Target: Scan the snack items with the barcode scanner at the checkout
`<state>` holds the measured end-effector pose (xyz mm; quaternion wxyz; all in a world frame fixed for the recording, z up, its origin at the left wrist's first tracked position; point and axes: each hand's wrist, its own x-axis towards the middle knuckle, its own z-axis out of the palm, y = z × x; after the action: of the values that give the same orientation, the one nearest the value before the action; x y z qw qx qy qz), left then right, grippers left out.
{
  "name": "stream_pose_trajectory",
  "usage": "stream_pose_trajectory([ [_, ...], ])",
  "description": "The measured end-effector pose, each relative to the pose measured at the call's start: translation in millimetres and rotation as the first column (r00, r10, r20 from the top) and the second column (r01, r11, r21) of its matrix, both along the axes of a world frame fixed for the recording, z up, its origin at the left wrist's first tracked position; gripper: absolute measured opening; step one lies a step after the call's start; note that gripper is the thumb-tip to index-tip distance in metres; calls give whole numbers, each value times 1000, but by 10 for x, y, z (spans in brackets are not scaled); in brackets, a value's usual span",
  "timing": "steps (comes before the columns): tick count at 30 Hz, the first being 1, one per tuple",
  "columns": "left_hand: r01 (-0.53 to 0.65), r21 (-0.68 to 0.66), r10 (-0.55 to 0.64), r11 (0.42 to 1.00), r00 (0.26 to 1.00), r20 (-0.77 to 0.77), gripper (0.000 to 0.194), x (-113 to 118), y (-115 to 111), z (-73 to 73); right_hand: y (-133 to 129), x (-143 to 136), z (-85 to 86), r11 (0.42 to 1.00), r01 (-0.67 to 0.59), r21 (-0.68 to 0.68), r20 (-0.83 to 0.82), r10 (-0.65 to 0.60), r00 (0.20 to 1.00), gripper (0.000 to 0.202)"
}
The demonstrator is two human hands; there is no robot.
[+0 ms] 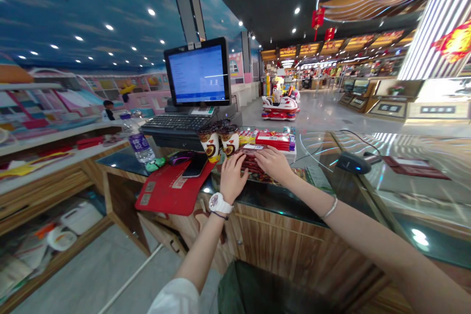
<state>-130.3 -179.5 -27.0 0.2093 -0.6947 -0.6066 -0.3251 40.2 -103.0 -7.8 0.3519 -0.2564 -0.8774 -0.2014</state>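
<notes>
A stack of dark brown snack packets (253, 153) lies on the glass counter, with a white label on the top packet. At its left side my left hand (232, 175) has its fingers bent against the packets and its thumb pointing right. My right hand (275, 164) presses the stack from the right, fingers along its top edge. Between them the two hands hold the pile. Just behind my left hand stand two lidded snack cups (228, 139) with brown and yellow prints. Red packets (273, 140) lie behind the stack, and the lowest packets are partly hidden.
Left of the hands, a phone (195, 166) and a dark mouse (181, 157) rest on a red mat (172, 189). A monitor (198, 74), keyboard (176, 121) and water bottle (140, 143) stand farther back. To the right are a black scanner (353, 163) and a brown packet (414, 167).
</notes>
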Motion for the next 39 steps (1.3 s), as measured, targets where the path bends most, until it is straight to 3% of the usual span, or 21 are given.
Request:
stream_pose_trajectory([
  [5, 34, -95, -38, 995, 999, -31, 63, -43, 53, -107, 13, 37, -59, 988, -15, -155, -37, 10, 999, 37],
  [11, -13, -141, 6, 990, 999, -48, 71, -41, 50, -108, 40, 69, -111, 962, -29, -271, -12, 26, 1000, 50],
  [20, -72, -180, 65, 981, 997, -43, 69, -7, 27, -89, 63, 76, -147, 952, -66, -301, -29, 60, 998, 50],
  [27, -78, -190, 70, 979, 996, -47, 68, 35, 21, -45, 34, 161, -72, 956, -55, -289, 29, 66, 997, 56],
  [32, 1, -180, -15, 984, 997, -75, 66, 317, 9, 73, 14, 511, 29, 970, -17, -243, 46, 29, 998, 58],
  [39, 176, -206, -219, 963, 953, -209, 56, 1131, 111, 295, 10, 1393, 33, 972, 95, -217, 37, -89, 995, 61],
])
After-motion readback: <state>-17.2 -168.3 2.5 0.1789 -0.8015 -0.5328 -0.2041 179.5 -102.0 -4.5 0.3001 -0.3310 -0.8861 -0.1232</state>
